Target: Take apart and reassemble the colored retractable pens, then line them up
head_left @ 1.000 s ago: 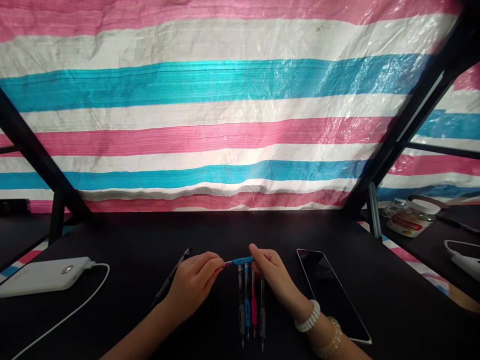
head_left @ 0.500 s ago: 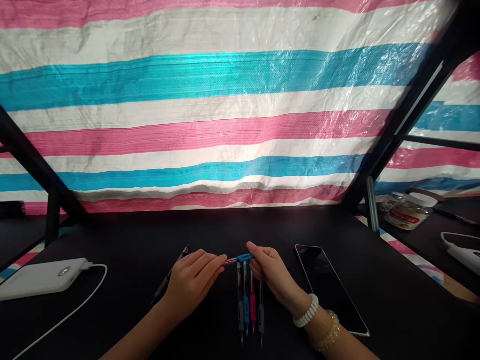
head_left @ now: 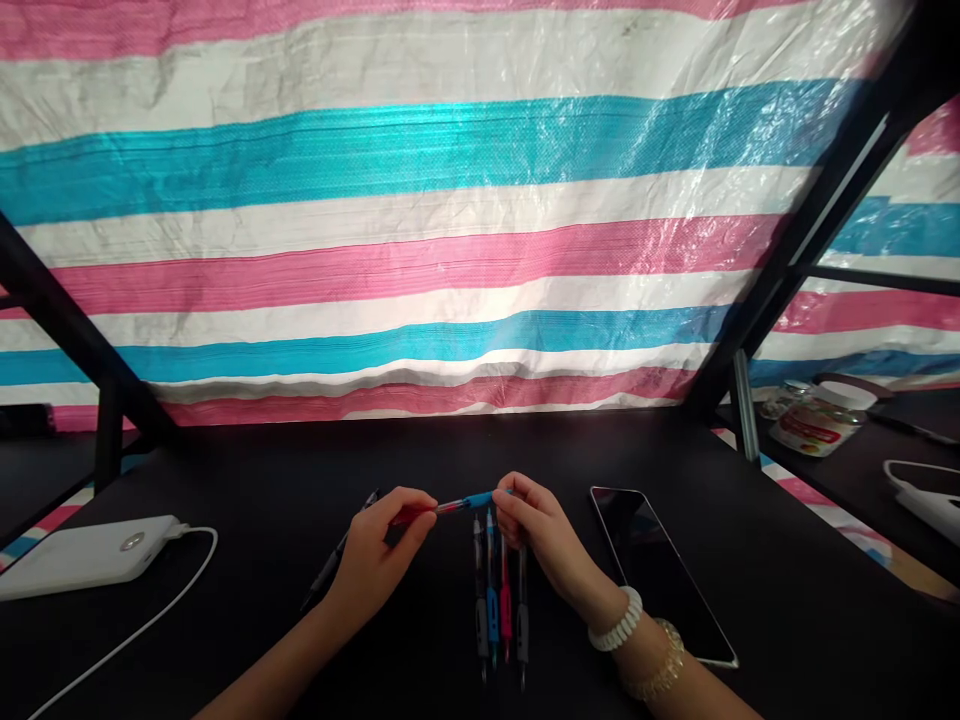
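Observation:
A pen (head_left: 453,506) with a blue grip, a clear barrel and a reddish end lies nearly level between my hands. My left hand (head_left: 382,550) pinches its reddish end between thumb and fingers. At the blue end, my right hand (head_left: 536,525) is closed, its fingertips hiding the tip. Just below stand out several pens laid side by side on the black table: a grey-grip pen (head_left: 481,615), a blue pen (head_left: 492,610), a pink pen (head_left: 505,610) and another grey-grip pen (head_left: 523,630). Partly behind my left hand lies a dark pen (head_left: 330,570).
A phone (head_left: 660,570) lies right of my right forearm. At the left are a white power bank (head_left: 90,555) and its cable (head_left: 169,600). Black frame bars (head_left: 795,240) rise at both sides before a striped sheet (head_left: 420,230). A jar (head_left: 821,420) stands far right.
My left hand has shifted slightly left and its fingers have opened out, so more of the pen's reddish end shows. My right fingers have curled round the blue end, which sits slightly higher.

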Available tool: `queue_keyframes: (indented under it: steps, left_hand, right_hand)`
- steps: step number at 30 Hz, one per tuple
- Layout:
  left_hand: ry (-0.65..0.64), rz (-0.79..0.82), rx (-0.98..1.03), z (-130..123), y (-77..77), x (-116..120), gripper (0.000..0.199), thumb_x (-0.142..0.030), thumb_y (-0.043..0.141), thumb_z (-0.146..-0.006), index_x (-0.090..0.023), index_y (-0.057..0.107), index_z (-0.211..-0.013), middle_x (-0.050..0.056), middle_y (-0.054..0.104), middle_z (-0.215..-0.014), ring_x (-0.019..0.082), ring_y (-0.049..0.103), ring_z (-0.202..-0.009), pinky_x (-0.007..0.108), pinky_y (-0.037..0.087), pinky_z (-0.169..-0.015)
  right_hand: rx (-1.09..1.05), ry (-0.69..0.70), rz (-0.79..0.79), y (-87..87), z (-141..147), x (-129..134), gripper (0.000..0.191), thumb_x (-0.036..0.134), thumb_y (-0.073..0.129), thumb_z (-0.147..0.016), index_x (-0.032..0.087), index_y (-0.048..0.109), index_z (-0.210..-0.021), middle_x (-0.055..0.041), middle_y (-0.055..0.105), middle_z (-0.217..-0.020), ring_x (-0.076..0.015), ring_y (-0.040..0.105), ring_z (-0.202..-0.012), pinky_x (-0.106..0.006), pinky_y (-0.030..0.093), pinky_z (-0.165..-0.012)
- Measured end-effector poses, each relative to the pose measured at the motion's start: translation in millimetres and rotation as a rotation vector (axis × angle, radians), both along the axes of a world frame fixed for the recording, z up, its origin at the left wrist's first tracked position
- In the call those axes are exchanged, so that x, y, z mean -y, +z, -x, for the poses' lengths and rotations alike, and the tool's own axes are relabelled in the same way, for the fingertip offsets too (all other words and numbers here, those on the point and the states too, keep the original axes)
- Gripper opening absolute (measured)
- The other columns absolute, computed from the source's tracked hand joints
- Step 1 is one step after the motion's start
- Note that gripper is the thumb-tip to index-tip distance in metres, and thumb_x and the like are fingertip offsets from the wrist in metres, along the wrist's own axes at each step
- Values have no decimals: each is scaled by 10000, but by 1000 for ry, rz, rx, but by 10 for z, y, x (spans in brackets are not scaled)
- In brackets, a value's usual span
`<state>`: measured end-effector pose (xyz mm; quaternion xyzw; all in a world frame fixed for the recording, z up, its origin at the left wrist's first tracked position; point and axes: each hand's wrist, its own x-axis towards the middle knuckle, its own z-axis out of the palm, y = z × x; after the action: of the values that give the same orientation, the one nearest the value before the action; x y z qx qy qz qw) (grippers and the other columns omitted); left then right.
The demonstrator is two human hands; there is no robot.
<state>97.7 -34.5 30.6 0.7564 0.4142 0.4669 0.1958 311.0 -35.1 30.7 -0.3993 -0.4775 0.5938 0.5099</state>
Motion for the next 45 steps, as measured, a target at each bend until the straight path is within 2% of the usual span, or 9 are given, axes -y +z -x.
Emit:
queue_keyframes:
  steps: [5,10,17,20,25,33,38,41,45]
  left_hand:
    - [1,62,62,-4,22,-5,52,-242,626,-873,-206,662,-885,-11,695,-754,135,673,-670,253,555,-658]
    - [-9,123,106,-2,12,-11,67,-259,633,-870,-202,660,-891,-9,687,-762,129,666,-659,246,543,-639]
    - [-16,208,161,4,18,-4,101,-292,623,-877,-200,657,-903,-6,666,-784,129,658,-672,245,533,-647]
    - [-13,245,189,4,27,2,105,-299,629,-872,-203,658,-902,-5,660,-800,127,651,-683,240,534,-660]
    - [-24,275,231,-7,53,15,111,-304,629,-866,-200,660,-889,-1,652,-784,131,645,-665,241,532,-644]
    - [9,286,253,-4,62,19,121,-316,632,-861,-202,653,-894,0,655,-752,140,641,-653,248,529,-641]
    - [14,292,261,-1,57,6,125,-320,633,-862,-200,645,-894,0,646,-747,139,636,-654,249,522,-641]
    - [8,291,276,-6,63,11,133,-327,626,-864,-199,643,-898,0,644,-747,139,637,-653,250,523,-636]
    - [0,284,281,-9,69,19,133,-326,621,-866,-199,639,-900,4,643,-769,137,634,-655,258,530,-641]
  right_hand:
    - [70,19,31,-45,0,-27,485,597,550,-865,194,435,-621,63,385,-509,-75,306,-452,-239,209,-443]
    - [37,-36,12,-44,-9,-30,388,496,638,-828,194,457,-665,64,411,-532,-82,334,-477,-231,244,-460]
    - [81,1,21,-6,-8,-15,437,509,599,-858,188,432,-613,51,408,-529,-77,328,-476,-231,205,-445]
    - [27,9,8,-24,-16,-14,342,433,648,-831,189,473,-667,52,438,-555,-85,357,-493,-228,248,-461]
    - [50,7,29,-40,-10,-13,423,526,577,-876,195,449,-647,51,428,-536,-85,346,-475,-232,246,-449]
    - [44,-45,-20,-34,-8,-25,363,471,713,-807,194,495,-719,63,489,-544,-73,407,-467,-220,295,-467]
    - [-15,-100,-54,16,-15,-7,355,384,827,-694,200,550,-818,41,561,-713,-74,467,-539,-204,365,-484]
    - [-37,-42,14,17,-7,-2,344,499,722,-781,191,588,-852,11,573,-700,-107,497,-566,-210,372,-456]
    - [80,44,76,-34,4,-12,503,617,524,-878,167,548,-654,-1,536,-550,-92,435,-443,-222,290,-406]
